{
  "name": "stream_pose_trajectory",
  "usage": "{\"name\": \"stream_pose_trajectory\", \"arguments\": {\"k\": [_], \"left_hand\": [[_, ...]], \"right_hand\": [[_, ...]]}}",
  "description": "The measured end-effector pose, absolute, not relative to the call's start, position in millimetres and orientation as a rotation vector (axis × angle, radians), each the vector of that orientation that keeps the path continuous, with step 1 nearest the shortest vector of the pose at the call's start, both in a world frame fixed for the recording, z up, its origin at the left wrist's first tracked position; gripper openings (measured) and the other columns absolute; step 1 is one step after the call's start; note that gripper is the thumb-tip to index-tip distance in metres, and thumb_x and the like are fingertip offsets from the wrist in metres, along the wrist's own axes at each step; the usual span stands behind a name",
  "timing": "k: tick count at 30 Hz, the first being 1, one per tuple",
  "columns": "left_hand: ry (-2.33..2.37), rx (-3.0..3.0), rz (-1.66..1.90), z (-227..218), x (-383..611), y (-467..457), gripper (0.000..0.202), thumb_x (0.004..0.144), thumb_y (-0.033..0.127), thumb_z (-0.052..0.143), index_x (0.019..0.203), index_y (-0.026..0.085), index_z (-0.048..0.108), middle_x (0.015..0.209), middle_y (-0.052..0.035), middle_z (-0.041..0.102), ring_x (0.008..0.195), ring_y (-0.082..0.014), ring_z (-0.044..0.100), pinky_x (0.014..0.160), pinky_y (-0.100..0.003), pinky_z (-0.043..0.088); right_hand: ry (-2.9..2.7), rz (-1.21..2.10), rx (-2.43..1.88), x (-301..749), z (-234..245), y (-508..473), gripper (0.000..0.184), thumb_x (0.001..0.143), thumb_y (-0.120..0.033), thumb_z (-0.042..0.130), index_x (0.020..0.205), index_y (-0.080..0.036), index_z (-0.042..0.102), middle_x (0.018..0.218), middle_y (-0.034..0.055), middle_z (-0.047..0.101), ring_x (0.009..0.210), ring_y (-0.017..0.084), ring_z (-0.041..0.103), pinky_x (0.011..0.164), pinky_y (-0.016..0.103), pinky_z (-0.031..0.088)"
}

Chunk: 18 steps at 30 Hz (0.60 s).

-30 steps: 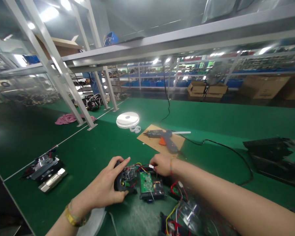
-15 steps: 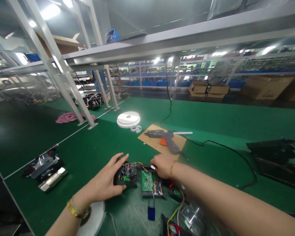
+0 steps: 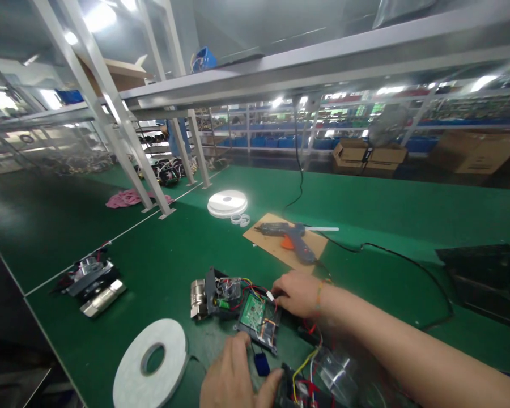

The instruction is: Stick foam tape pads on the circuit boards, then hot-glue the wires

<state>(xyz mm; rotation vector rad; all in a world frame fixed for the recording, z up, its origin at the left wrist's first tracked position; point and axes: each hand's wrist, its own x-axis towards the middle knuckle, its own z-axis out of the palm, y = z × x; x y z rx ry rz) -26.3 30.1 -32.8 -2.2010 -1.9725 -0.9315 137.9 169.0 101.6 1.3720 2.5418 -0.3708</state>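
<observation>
Circuit board (image 3: 251, 309), one and green, sits in one black tray (image 3: 267, 341) in front of us, between our two hands. Our right hand (image 3: 298, 293) pinches one white connector (image 3: 270, 296) between thumb and fingertips, just beside the tray's far right corner. Our left hand (image 3: 234, 374) grasps nothing: its thumb stands apart from its fingers, with one blue component (image 3: 262, 364) in the gap, by the tray's near edge; whether a fingertip touches the tray we cannot tell. Just left of the tray we see one black housing (image 3: 212, 288) and, against it, one metal valve (image 3: 198, 298). We count two more assemblies: one left assembly (image 3: 87, 279) near the table's edge, and one lower right assembly (image 3: 334, 374) with one yellow wire (image 3: 302, 365). One large white roll (image 3: 130, 368) lies left of our left hand. Farther off are one round white stack (image 3: 227, 201), two small rings (image 3: 245, 220) beside it, and one glue gun (image 3: 302, 243) with one white stick (image 3: 325, 229), resting on one brown sheet (image 3: 261, 243). One pink cloth (image 3: 125, 199) lies beyond, by the shelf posts (image 3: 142, 170).
</observation>
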Motion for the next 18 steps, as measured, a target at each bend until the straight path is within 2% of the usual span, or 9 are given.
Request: {"name": "stream_pose_trajectory", "arguments": {"k": [4, 6, 8, 11, 14, 18], "left_hand": [[-1.964, -2.221, -0.851, -36, -18, 34, 0.04, 0.081, 0.03, 0.063, 0.116, 0.02, 0.046, 0.095, -0.0094, 0.069, 0.079, -0.0265, 0.07, 0.066, -0.036, 0.058], [-1.935, -2.232, -0.896, -36, -23, 33, 0.037, 0.081, 0.019, 0.054, 0.117, 0.019, 0.047, 0.097, -0.0099, 0.07, 0.081, -0.0249, 0.071, 0.069, -0.035, 0.058], [-1.883, -2.204, -0.951, -34, -33, 31, 0.04, 0.082, 0.014, 0.047, 0.122, 0.018, 0.046, 0.099, -0.0103, 0.071, 0.083, -0.0231, 0.071, 0.072, -0.034, 0.059], [-1.682, -2.194, -1.022, -24, -56, 32, 0.042, 0.091, 0.017, 0.046, 0.132, 0.015, 0.042, 0.107, -0.0116, 0.072, 0.089, -0.0205, 0.072, 0.077, -0.03, 0.06], [-1.551, -2.248, -1.136, -6, -71, 39, 0.039, 0.098, 0.026, 0.048, 0.135, 0.016, 0.041, 0.11, -0.0103, 0.072, 0.093, -0.0172, 0.073, 0.079, -0.024, 0.059], [-1.653, -2.295, -1.442, 20, -67, 49, 0.026, 0.101, 0.032, 0.044, 0.124, 0.021, 0.044, 0.093, -0.0011, 0.074, 0.079, -0.0127, 0.073, 0.068, -0.019, 0.057]], "right_hand": [[2.59, -0.37, 1.451, 149, 111, 163, 0.027, 0.087, -0.023, 0.058, 0.106, -0.021, 0.077, 0.103, 0.0108, 0.076, 0.096, 0.031, 0.07, 0.08, 0.038, 0.054], [2.654, -0.34, 1.508, 152, 124, 159, 0.029, 0.09, -0.02, 0.054, 0.109, -0.018, 0.075, 0.108, 0.0113, 0.075, 0.099, 0.03, 0.069, 0.086, 0.04, 0.053], [2.739, -0.279, 1.581, 152, 141, 152, 0.031, 0.094, -0.02, 0.048, 0.114, -0.017, 0.072, 0.116, 0.011, 0.072, 0.107, 0.028, 0.066, 0.094, 0.042, 0.05], [2.924, -0.244, 1.543, 141, 159, 134, 0.029, 0.097, -0.021, 0.047, 0.114, -0.019, 0.069, 0.117, 0.0083, 0.07, 0.11, 0.026, 0.063, 0.099, 0.041, 0.047], [3.022, -0.415, 1.177, 119, 153, 113, 0.025, 0.091, -0.019, 0.057, 0.114, -0.018, 0.068, 0.109, 0.0081, 0.071, 0.103, 0.026, 0.063, 0.093, 0.039, 0.05], [2.973, -0.524, 0.982, 96, 121, 104, 0.036, 0.086, -0.012, 0.057, 0.121, -0.014, 0.063, 0.11, 0.0114, 0.071, 0.102, 0.028, 0.065, 0.089, 0.038, 0.05]]}}
